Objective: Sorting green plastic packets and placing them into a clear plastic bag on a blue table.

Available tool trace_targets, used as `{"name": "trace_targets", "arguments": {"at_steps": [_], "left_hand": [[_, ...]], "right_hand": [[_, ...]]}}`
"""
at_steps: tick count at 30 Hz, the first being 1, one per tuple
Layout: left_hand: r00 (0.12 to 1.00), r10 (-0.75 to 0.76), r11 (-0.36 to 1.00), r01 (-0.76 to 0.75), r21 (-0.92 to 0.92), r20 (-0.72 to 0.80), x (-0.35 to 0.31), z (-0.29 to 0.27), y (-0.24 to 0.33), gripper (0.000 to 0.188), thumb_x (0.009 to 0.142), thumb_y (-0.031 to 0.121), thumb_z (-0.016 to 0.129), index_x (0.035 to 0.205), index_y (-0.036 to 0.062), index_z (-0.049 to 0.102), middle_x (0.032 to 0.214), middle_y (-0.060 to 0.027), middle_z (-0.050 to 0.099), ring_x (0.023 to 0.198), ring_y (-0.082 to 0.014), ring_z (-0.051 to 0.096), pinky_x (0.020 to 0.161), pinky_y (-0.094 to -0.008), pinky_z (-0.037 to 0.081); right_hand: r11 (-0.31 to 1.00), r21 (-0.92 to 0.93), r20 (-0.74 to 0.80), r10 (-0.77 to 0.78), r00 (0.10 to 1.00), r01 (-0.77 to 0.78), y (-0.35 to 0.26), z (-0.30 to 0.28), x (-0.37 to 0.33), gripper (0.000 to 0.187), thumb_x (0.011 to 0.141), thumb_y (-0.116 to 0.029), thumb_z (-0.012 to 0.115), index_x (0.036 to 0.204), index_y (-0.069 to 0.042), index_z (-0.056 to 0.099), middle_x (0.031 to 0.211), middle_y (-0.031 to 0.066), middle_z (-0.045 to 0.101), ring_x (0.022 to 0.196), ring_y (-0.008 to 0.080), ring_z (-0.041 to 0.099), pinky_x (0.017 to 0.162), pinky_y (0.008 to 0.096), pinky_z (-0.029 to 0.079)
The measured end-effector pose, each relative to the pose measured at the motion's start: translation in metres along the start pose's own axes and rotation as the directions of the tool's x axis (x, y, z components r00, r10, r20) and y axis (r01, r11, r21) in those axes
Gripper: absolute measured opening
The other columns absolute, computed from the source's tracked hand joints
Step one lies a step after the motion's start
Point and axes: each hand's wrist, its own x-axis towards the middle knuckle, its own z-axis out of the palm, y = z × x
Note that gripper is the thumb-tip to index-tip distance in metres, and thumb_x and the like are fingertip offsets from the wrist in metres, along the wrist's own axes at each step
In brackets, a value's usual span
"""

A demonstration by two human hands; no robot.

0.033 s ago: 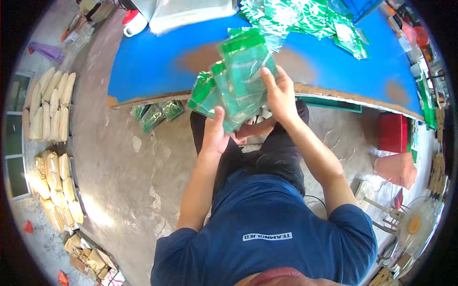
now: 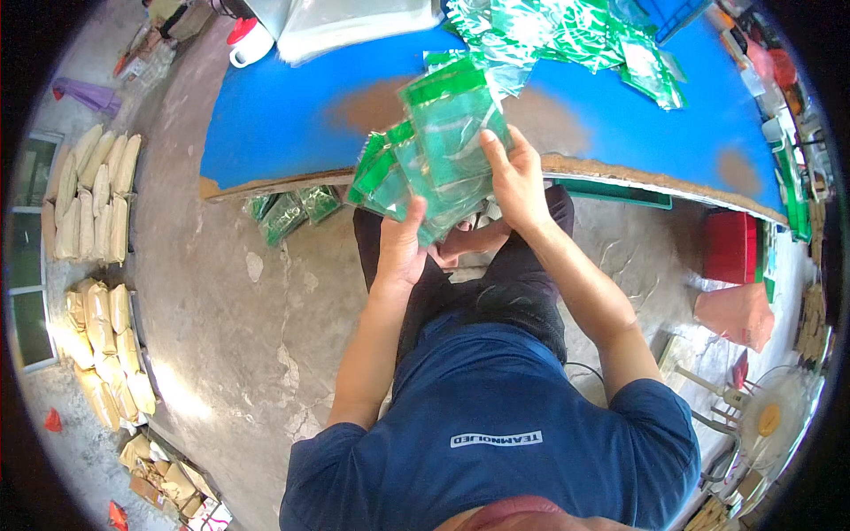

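Observation:
Several clear plastic packets (image 2: 448, 142) with green headers are fanned out between my two hands, just in front of the table's near edge. My left hand (image 2: 403, 248) grips their lower left end, thumb on top. On the right side, my right hand (image 2: 518, 181) pinches the uppermost packet with its thumb laid across the face. The fingers beneath the packets are hidden. Farther back on the blue table (image 2: 292, 115) lies a loose heap of similar green and clear packets (image 2: 558, 35).
A stack of clear plastic sheets (image 2: 354, 26) and a white mug with a red lid (image 2: 250, 42) stand at the table's far left. More packets (image 2: 285, 217) lie below its left edge. A red bin (image 2: 729, 246) and a fan (image 2: 768, 420) are at right.
The fanned packets have shifted slightly left and tilted a little. My right hand has moved slightly left with them; both hands keep their hold.

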Motion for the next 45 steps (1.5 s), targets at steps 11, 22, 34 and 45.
{"name": "trace_targets", "arguments": {"at_steps": [11, 22, 34, 45], "left_hand": [[0.98, 0.086, 0.996, -0.088, -0.003, -0.179, 0.004, -0.015, -0.011, 0.048, 0.097, 0.015, 0.064, 0.139, 0.0028, 0.045, 0.135, -0.0084, 0.055, 0.122, -0.0211, 0.054, 0.103, -0.038, 0.045], [0.975, 0.047, 0.998, -0.054, -0.027, -0.218, -0.004, -0.02, -0.011, 0.049, 0.097, 0.02, 0.065, 0.138, 0.0031, 0.046, 0.133, -0.0082, 0.056, 0.12, -0.0208, 0.055, 0.101, -0.0381, 0.046], [0.986, 0.044, 0.989, -0.066, -0.135, -0.162, -0.017, -0.081, 0.002, 0.053, 0.093, 0.004, 0.06, 0.143, 0.0026, 0.042, 0.137, -0.0109, 0.054, 0.126, -0.0254, 0.053, 0.108, -0.0415, 0.041], [0.987, -0.023, 0.973, -0.014, -0.229, -0.16, -0.021, -0.127, -0.008, 0.065, 0.087, 0.012, 0.07, 0.143, 0.0007, 0.039, 0.143, -0.0178, 0.049, 0.131, -0.0361, 0.049, 0.112, -0.0553, 0.04]], "right_hand": [[0.926, -0.375, 0.008, -0.029, 1.0, 0.03, -0.004, -0.009, -0.009, 0.028, 0.092, -0.024, 0.071, 0.091, 0.004, 0.066, 0.078, 0.007, 0.068, 0.07, 0.0102, 0.058, 0.063, 0.0296, 0.048], [0.905, -0.425, 0.019, 0.012, 1.0, -0.003, -0.007, -0.006, -0.008, 0.027, 0.093, -0.025, 0.067, 0.096, 0.002, 0.069, 0.078, 0.0106, 0.07, 0.068, 0.0143, 0.061, 0.063, 0.0314, 0.049], [0.151, -0.689, 0.667, -0.252, 0.701, 0.709, 0.038, -0.021, 0.046, 0.054, 0.097, -0.045, 0.052, 0.133, -0.005, 0.055, 0.14, 0.0213, 0.049, 0.138, 0.0391, 0.037, 0.115, 0.0582, 0.024], [0.077, -0.513, 0.822, -0.245, 0.515, 0.855, 0.03, -0.006, 0.081, 0.061, 0.091, -0.059, 0.054, 0.122, -0.007, 0.063, 0.126, 0.0209, 0.054, 0.131, 0.0388, 0.042, 0.114, 0.0622, 0.022]]}}
